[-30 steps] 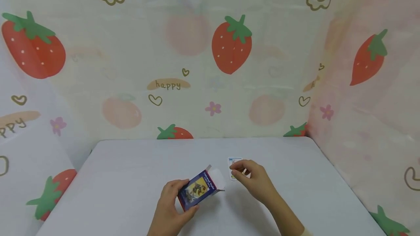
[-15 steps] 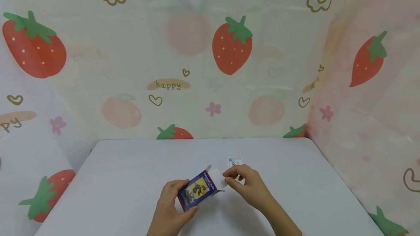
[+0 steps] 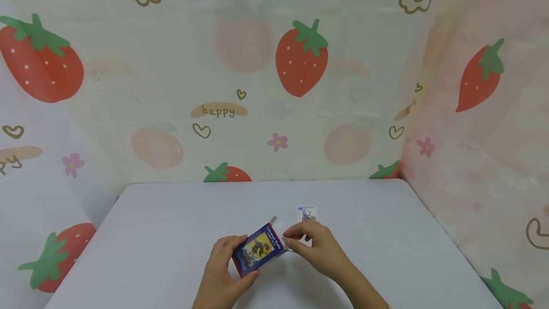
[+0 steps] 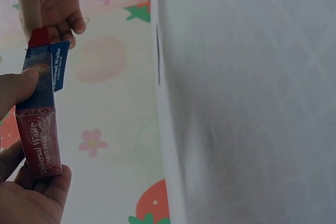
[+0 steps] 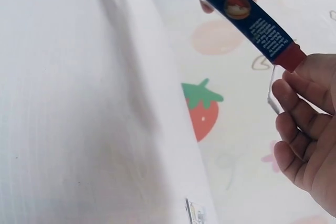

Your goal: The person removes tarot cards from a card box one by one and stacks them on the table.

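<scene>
My left hand [image 3: 223, 268] grips a blue and red tarot card box [image 3: 256, 249], thumb on one long edge and fingers on the other. The box is tilted above the table, its open end with loose flaps turned toward my right hand [image 3: 317, 249]. My right thumb and index finger are right at that mouth; in the right wrist view the thumb is beside the red flap [image 5: 291, 59], with the other fingers loosely curled. Behind the right hand a tarot card [image 3: 307, 213] lies face up on the table, its lower part hidden by the fingers.
The white-covered table [image 3: 377, 232] runs back to a wall hung with strawberry-print cloth [image 3: 240, 61]. Similar printed cloth [image 3: 484, 156] hangs along the right side, and more covers the left.
My right hand has moved left and slightly down, from over the card on the table to the open end of the box. The left hand and box have stayed in place.
</scene>
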### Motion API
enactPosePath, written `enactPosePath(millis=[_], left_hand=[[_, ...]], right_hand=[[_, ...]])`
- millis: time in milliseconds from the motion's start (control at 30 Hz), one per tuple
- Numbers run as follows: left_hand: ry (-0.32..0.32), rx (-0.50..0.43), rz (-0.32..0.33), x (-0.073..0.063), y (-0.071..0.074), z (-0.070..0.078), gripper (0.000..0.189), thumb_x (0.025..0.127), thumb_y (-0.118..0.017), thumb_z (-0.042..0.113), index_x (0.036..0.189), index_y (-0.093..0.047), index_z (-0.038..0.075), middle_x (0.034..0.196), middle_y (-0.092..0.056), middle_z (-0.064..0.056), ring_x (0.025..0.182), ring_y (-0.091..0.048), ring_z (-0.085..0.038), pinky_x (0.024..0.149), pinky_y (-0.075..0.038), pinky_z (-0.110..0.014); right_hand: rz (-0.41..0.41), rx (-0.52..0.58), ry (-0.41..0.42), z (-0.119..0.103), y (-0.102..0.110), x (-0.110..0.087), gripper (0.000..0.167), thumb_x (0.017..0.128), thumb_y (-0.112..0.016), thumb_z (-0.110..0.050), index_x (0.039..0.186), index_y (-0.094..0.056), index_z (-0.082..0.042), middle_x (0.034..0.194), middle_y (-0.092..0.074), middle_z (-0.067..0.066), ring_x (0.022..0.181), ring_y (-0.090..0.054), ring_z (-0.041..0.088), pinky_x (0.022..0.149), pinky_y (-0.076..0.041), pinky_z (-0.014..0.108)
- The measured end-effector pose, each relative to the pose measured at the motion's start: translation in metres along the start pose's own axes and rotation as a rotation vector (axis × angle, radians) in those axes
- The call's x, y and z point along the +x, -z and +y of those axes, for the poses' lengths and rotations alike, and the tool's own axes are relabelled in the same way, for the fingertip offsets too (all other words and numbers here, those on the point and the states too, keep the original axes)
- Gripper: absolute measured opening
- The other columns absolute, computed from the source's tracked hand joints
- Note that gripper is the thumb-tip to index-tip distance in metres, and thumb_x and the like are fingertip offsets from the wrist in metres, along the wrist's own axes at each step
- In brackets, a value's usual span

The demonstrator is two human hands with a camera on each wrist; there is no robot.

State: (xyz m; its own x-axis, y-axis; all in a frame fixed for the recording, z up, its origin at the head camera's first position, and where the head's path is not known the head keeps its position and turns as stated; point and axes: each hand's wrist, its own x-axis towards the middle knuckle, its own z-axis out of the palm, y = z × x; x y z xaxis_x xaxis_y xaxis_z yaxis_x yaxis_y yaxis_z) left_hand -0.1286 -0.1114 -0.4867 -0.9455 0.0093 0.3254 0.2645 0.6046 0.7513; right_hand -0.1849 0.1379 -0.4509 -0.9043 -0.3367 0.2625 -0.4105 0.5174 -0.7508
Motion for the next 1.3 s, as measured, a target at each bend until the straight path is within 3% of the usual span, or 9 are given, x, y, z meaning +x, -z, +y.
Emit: enactPosePath(millis=[700,1300], left_hand=[[-0.004,-0.014,-0.018,-0.0005,0.0003,0.001,0.076,0.072,-0.095,0.025,0.138,-0.058,0.023,0.131,-0.053,0.008,0.118,-0.05,-0.009,0.099,-0.055,-0.036],[-0.038,-0.029,0.001,-0.0017,-0.0012,0.0026,0.076,0.07,-0.096,0.023,0.137,-0.06,0.022,0.13,-0.053,0.01,0.117,-0.05,-0.008,0.097,-0.055,-0.031]], right_hand=[[-0.032,0.01,-0.007,0.0025,-0.0063,0.0013,0.012,0.094,-0.075,-0.035,0.102,-0.077,-0.026,0.096,-0.071,-0.017,0.09,-0.062,0.007,0.079,-0.052,0.033],[-0.013,-0.002,-0.005,0.0048,-0.009,0.0006,0.006,0.092,-0.078,-0.026,0.097,-0.076,-0.024,0.09,-0.071,-0.017,0.084,-0.062,0.006,0.077,-0.053,0.032]])
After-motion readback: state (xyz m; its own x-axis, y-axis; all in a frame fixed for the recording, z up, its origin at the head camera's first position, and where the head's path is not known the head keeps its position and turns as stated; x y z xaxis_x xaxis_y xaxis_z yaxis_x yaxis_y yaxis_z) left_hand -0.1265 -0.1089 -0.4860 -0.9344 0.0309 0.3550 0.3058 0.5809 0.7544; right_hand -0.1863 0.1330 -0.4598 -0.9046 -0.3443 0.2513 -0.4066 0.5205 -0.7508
